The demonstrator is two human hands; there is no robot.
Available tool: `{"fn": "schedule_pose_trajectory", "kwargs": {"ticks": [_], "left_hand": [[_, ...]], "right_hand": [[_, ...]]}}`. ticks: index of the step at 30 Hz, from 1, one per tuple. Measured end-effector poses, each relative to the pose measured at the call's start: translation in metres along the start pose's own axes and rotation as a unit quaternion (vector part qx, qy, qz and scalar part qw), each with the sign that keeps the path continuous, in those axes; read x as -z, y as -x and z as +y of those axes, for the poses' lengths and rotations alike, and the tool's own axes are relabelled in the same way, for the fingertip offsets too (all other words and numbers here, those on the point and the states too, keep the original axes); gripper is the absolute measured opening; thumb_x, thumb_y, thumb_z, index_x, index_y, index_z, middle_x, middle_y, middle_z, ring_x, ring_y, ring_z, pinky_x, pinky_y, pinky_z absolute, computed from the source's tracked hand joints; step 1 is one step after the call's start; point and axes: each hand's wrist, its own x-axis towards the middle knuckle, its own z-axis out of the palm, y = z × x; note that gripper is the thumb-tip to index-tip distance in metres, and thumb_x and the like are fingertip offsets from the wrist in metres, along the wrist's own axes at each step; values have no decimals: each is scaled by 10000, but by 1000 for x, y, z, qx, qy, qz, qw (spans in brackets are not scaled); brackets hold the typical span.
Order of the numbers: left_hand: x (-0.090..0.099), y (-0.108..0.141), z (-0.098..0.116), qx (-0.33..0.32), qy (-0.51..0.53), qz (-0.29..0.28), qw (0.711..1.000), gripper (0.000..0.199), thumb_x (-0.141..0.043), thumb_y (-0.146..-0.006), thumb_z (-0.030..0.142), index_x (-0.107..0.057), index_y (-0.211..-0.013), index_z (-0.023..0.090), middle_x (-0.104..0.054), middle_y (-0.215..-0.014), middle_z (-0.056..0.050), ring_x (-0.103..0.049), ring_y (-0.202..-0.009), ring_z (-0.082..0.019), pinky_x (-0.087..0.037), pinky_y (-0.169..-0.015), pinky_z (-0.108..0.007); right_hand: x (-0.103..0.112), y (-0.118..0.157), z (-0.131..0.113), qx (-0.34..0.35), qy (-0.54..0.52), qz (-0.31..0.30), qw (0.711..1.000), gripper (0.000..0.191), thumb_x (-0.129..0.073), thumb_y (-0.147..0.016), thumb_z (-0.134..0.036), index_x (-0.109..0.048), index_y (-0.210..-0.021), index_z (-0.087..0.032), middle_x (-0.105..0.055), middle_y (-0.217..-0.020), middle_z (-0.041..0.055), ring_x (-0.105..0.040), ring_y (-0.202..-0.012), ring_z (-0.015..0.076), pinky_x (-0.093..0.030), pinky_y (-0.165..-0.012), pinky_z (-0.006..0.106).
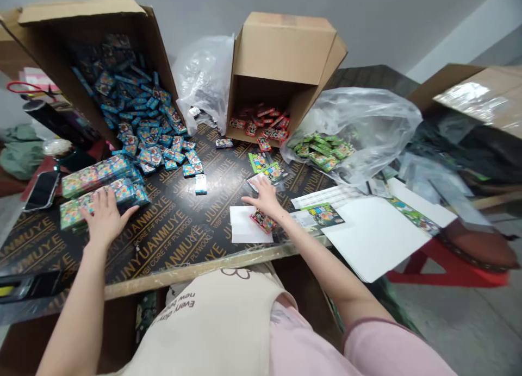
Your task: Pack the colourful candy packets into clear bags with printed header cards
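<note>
My left hand (105,215) lies with spread fingers on the front row of stacked, wrapped packs (71,214) at the left of the table. My right hand (265,199) is stretched out over the table's middle, its fingertips by a clear packet with a colourful green and black card (273,172). Below that palm, a red small box (263,221) rests on a white card (247,230), partly covered by the hand. A single blue box (200,184) sits between the two hands.
Behind stand a carton of blue boxes (161,61) and a carton of red boxes (281,50). A clear bag (367,115) holds green boxes (322,150). White sheets (362,235) overhang the right front edge. A phone (42,191) lies far left.
</note>
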Motion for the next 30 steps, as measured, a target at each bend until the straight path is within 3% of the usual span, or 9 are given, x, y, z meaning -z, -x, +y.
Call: {"fn": "schedule_pose_trajectory", "kwargs": {"ticks": [6,13,18,20,21,24,26,28,30], "left_hand": [[1,20,56,-64,3,32,997,669,-518,-894,437,-283,-1473,199,-178,-1582,-174,-217,-1427,-414,-68,-1106,-686],[-34,61,94,-78,35,-54,995,486,-481,-903,403,-524,-1318,153,-328,-1520,-205,-270,-1428,-333,-128,-1134,-605],[-24,68,131,-8,265,-101,959,486,-628,-781,471,-626,-1170,179,-451,-1452,-155,-375,-1374,-314,-232,-1144,-523],[-16,71,153,90,428,-149,887,539,-674,-726,514,-630,-1138,170,-528,-1376,-157,-464,-1307,-306,-299,-1122,-482],[-13,73,165,153,520,-186,819,572,-670,-727,536,-609,-1160,168,-567,-1326,-159,-512,-1262,-301,-337,-1097,-475],[-10,78,198,297,731,-278,548,684,-599,-734,659,-528,-1229,191,-652,-1159,-154,-633,-1094,-296,-436,-992,-512],[-11,81,210,321,794,-305,416,706,-549,-740,699,-528,-1208,172,-684,-1035,-147,-673,-989,-301,-479,-919,-532],[-9,85,212,341,816,-299,360,672,-533,-755,668,-556,-1162,134,-698,-960,-141,-691,-905,-289,-516,-859,-506],[-1,91,206,349,819,-271,365,604,-544,-765,594,-581,-1135,117,-707,-946,-135,-695,-866,-268,-534,-825,-456]], "right_hand": [[24,-35,34,-59,192,-73,977,761,-672,-753,-490,-431,-1383,-139,-600,-1239,218,-547,-1171,354,-433,-931,446],[9,-37,1,-48,224,-113,967,402,-628,-763,-217,-621,-1116,-24,-664,-1060,252,-635,-1028,320,-463,-874,340],[43,-29,-15,-42,239,-95,966,278,-435,-849,-56,-676,-986,-35,-682,-990,243,-662,-981,288,-472,-816,306],[57,-15,-30,-28,241,-76,967,305,-395,-868,-47,-664,-1011,-35,-689,-946,236,-673,-934,286,-476,-789,317],[61,-3,-40,-8,236,-66,969,316,-381,-883,-59,-652,-1045,-47,-695,-924,220,-678,-906,278,-478,-778,317],[51,49,-78,162,160,-34,973,318,-392,-910,-103,-605,-1143,-144,-710,-826,100,-679,-757,196,-481,-697,255],[32,89,-100,338,53,-8,940,305,-380,-908,-83,-603,-1108,-136,-697,-767,70,-666,-691,165,-485,-626,232],[15,119,-114,466,-36,21,884,315,-354,-902,-50,-602,-1078,-133,-702,-794,71,-674,-731,160,-515,-655,241],[8,131,-121,518,-109,22,848,267,-403,-917,-96,-591,-1100,-147,-713,-907,86,-681,-843,171,-543,-751,273]]}}
